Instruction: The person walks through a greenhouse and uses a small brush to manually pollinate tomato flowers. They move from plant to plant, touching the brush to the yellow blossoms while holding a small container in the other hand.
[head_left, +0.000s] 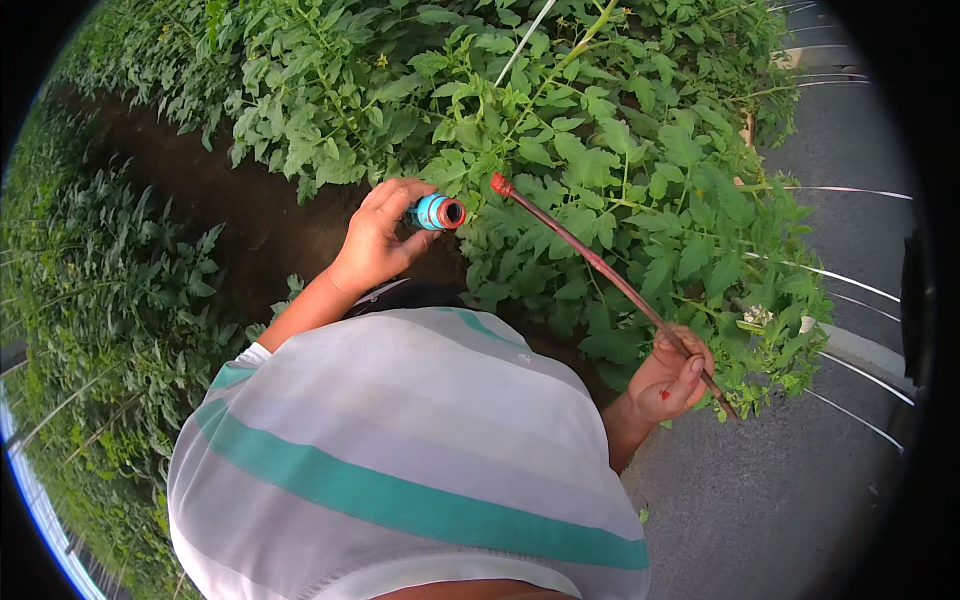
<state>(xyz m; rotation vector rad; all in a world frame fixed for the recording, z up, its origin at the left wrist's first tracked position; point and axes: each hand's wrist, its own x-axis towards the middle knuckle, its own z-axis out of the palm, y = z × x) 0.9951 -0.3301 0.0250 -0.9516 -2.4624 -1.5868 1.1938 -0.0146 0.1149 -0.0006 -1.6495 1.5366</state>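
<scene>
My left hand (385, 236) grips a small blue bottle (430, 212), tilted so that its uncapped mouth, smeared with red, points right. In my right hand (673, 377) is a thin brown stick (600, 264), held near its lower end. The stick slants up to the left, and its thickened tip (501, 184) is coated in something red. That tip is apart from the bottle, a little to the right of its mouth, in front of tomato leaves. A red smear marks my right thumb area.
Leafy tomato plants (577, 161) with a few yellow flowers fill the space ahead and to the right. White strings (525, 41) run among them. Another plant row (112, 300) stands left of a brown soil path (225, 202). Grey ground (720, 495) lies at right.
</scene>
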